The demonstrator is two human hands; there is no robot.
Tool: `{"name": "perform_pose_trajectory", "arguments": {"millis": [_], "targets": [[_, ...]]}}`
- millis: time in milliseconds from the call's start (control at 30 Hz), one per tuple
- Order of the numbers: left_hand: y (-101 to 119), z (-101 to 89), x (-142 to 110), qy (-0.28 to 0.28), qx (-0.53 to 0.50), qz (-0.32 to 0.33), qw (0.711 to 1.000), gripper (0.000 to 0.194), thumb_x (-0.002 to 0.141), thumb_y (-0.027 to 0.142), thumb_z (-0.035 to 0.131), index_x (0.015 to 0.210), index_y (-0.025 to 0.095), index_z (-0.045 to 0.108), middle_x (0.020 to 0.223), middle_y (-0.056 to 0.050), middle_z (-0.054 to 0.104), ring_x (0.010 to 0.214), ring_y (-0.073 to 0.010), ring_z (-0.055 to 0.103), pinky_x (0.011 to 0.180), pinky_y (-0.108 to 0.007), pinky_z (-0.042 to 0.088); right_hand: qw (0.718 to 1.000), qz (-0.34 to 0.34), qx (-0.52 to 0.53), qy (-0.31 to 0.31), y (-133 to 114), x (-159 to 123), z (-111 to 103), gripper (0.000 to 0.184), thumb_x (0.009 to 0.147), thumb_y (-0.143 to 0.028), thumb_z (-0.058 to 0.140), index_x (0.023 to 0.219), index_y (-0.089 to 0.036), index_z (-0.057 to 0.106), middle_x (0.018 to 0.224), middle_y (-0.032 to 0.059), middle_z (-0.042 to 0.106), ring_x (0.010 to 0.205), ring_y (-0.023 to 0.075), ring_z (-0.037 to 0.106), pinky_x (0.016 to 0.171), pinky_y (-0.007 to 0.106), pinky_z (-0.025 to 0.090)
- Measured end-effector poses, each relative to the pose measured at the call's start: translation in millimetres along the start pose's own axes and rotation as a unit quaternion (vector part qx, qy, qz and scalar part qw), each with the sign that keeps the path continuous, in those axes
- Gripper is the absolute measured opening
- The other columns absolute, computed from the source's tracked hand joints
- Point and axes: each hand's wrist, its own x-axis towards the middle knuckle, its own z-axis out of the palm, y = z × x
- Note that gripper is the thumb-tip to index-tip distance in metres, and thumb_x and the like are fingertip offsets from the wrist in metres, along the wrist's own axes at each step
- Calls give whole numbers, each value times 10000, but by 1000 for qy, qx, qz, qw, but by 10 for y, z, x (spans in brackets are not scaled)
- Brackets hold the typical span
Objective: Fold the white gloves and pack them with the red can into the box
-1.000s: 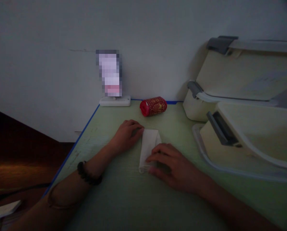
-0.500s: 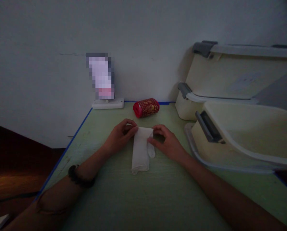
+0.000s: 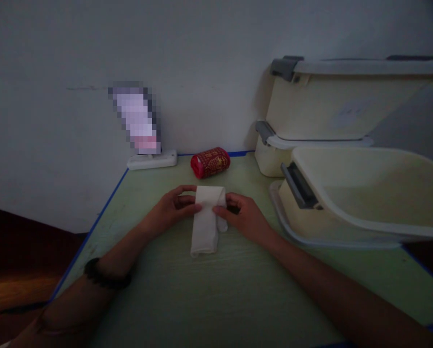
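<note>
A folded strip of thin white cloth (image 3: 205, 224) lies on the green tabletop, its long end toward me. A short flap with a rounded end, like a sock's toe, shows at its right side; I cannot tell for sure what garment it is. My left hand (image 3: 175, 208) pinches its left edge near the far fold, thumb on top. From the right, my right hand (image 3: 243, 212) pinches the upper right part, with the thumb on the cloth and the fingers at its far edge. Beyond the cloth lies a red roll (image 3: 210, 163) with a gold pattern, touched by neither hand.
At the right stands an open cream bin (image 3: 289, 205) with a grey handle. Behind it, a stacked cream box (image 3: 310, 106) with grey latches leans near the wall. A phone-like screen (image 3: 138, 118), blurred out, stands on a white base (image 3: 151, 160) at the back left.
The view has shifted slightly, so things appear further left. Both thumbs now sit lower on the cloth, and its far end looks raised and curled over at the right corner.
</note>
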Motion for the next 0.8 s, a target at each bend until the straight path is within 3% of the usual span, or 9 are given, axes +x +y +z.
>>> {"name": "perform_pose_trajectory", "arguments": {"millis": [100, 200, 333, 433, 600, 800], "targets": [[-2, -48, 7, -60, 10, -38, 997, 409, 621, 215, 703, 987, 171, 525, 796, -22, 707, 763, -169, 662, 737, -314, 515, 1000, -9, 20, 11, 18, -10, -14, 171, 754, -286, 583, 877, -167, 580, 847, 37, 675, 745, 155, 630, 650, 285, 498], [-20, -47, 3, -65, 25, -32, 997, 266, 619, 196, 706, 849, 156, 579, 812, -26, 709, 768, -162, 662, 777, -328, 509, 999, -31, 18, 9, 36, -27, -16, 217, 748, -314, 590, 903, -164, 568, 852, 41, 661, 748, 156, 618, 645, 278, 489], [-79, -21, -1, -43, 32, -4, 999, 234, 603, 209, 720, 789, 151, 591, 838, -35, 708, 803, -182, 659, 812, -380, 505, 996, -62, -62, -19, 36, -44, -13, 315, 709, -280, 633, 993, -158, 571, 919, 51, 650, 773, 163, 602, 667, 284, 475], [-120, -24, -4, -49, 48, 13, 998, 241, 617, 228, 711, 814, 148, 596, 856, -46, 705, 820, -193, 656, 825, -407, 499, 989, -68, -126, -22, 37, -49, -16, 251, 723, -239, 611, 959, -156, 608, 866, 41, 663, 720, 156, 595, 652, 286, 469], [-111, -78, -45, -94, 91, 47, 990, 196, 655, 222, 678, 834, 173, 617, 840, -32, 698, 807, -179, 649, 785, -368, 512, 979, -116, -160, -46, 52, -57, -42, 182, 720, -168, 601, 895, -174, 652, 829, 40, 668, 713, 151, 601, 637, 276, 472], [-37, -130, -73, -171, 153, 134, 964, 73, 728, 199, 608, 756, 182, 673, 878, -62, 667, 817, -165, 630, 758, -313, 494, 968, -190, -137, -92, 20, -58, -51, 241, 728, -41, 568, 837, -224, 680, 844, 13, 682, 798, 119, 614, 767, 278, 471]]}}
